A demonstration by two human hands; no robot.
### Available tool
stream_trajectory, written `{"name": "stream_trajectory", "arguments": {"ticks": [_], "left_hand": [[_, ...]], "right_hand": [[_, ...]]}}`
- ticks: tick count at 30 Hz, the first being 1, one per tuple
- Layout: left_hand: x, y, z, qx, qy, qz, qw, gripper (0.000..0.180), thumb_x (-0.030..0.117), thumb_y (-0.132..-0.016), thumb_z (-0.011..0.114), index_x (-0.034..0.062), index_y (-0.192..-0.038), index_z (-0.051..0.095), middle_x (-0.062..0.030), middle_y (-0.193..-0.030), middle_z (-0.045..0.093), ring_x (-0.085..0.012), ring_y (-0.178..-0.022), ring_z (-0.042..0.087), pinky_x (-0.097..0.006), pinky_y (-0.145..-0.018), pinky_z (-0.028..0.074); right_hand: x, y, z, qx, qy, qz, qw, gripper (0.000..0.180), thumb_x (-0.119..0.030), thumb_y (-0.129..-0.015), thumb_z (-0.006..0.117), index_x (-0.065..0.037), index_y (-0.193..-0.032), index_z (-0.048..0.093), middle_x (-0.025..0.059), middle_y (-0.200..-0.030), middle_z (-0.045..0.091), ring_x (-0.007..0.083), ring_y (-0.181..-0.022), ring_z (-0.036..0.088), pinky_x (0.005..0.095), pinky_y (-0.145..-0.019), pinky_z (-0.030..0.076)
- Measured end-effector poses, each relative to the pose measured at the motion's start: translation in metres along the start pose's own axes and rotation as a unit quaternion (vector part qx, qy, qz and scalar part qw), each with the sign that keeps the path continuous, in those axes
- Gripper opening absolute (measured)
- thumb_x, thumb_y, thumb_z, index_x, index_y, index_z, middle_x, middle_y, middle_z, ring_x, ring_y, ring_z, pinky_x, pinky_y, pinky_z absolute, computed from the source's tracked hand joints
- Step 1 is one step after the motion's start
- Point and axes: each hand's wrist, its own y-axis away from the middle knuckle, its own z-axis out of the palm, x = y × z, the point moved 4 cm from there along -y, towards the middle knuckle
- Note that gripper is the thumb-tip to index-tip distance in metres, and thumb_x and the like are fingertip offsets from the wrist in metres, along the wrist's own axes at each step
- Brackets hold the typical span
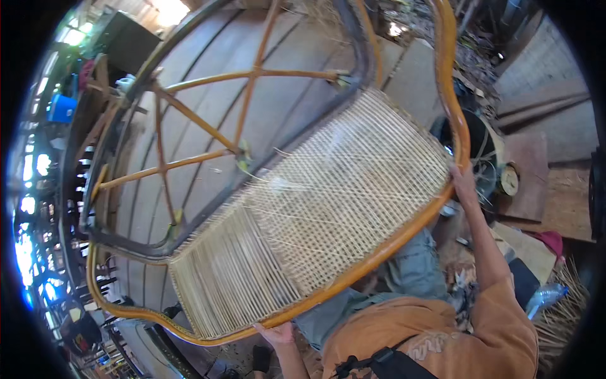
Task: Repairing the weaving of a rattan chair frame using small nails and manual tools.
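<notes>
One rattan chair frame point(404, 234) filled most of the head view, held up in front of the person and tipped on a slant. Its long axis ran from the lower left of the picture to the upper right. The woven cane panel point(322, 208) lay along that same slant, dense and cross-woven in its upper right half, while the lower left part showed only parallel strands.

The left hand point(276, 331) sat at the bottom edge of the frame, its grip closed around the orange rail just below the unwoven strands. The right hand point(463, 183) was up at the right side, fingers wrapped on the curved rail where it bent upward. The two hands were well apart, one at each end of the panel's lower rail.

Beyond the panel, a dark metal hoop point(126, 243) carried crossed orange struts point(189, 117); I counted two crossings there, one in the upper middle and one at the left. Loose cane ends stuck out from the weave near the centre.

Behind the chair, wooden floorboards point(284, 120) ran across the view. At the right, one round clock point(508, 180) sat on a board, and one clear plastic bottle point(544, 297) lay near a heap of straw-like cane. The person wore an orange shirt point(435, 341) and grey trousers.
</notes>
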Motion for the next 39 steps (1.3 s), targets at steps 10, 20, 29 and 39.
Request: {"name": "stream_trajectory", "arguments": {"ticks": [10,20,29,39], "left_hand": [[0.106,-0.069,0.055,0.017,0.009,0.087,0.996,0.052,0.044,-0.093,0.040,-0.0021,-0.113,0.053,-0.0187,-0.116,0.057,-0.0345,-0.111,0.052,-0.051,-0.098,0.039],[0.129,-0.030,0.067,-0.023,-0.027,0.013,0.999,0.051,0.031,-0.087,0.053,-0.0050,-0.123,0.046,-0.0193,-0.128,0.049,-0.0357,-0.118,0.046,-0.048,-0.101,0.035],[0.148,-0.022,0.048,-0.124,-0.163,-0.143,0.968,0.047,0.030,-0.088,0.053,0.0021,-0.125,0.046,-0.0168,-0.127,0.051,-0.0298,-0.117,0.049,-0.046,-0.098,0.039],[0.162,0.040,0.196,-0.256,-0.678,-0.126,0.677,0.033,0.025,-0.093,0.051,-0.0027,-0.110,0.056,-0.0080,-0.095,0.061,-0.0157,-0.085,0.057,-0.026,-0.076,0.046]], "right_hand": [[-0.017,0.020,0.059,0.055,0.139,-0.022,0.989,0.042,-0.032,-0.086,0.058,0.002,-0.109,0.053,0.0190,-0.093,0.062,0.0271,-0.089,0.061,0.0356,-0.079,0.046],[0.061,0.208,0.059,-0.051,0.377,-0.081,0.921,0.025,-0.011,-0.076,0.061,-0.008,-0.100,0.058,0.0149,-0.097,0.060,0.0341,-0.093,0.056,0.0393,-0.081,0.045],[0.071,0.242,0.083,-0.092,0.417,0.023,0.904,0.039,-0.003,-0.069,0.061,-0.008,-0.107,0.056,0.0156,-0.098,0.056,0.0364,-0.092,0.054,0.0425,-0.080,0.045],[-0.162,0.220,0.220,-0.183,0.077,-0.190,0.962,0.045,-0.016,-0.078,0.065,-0.003,-0.118,0.050,0.0149,-0.096,0.056,0.0313,-0.087,0.057,0.0379,-0.073,0.048]]}}
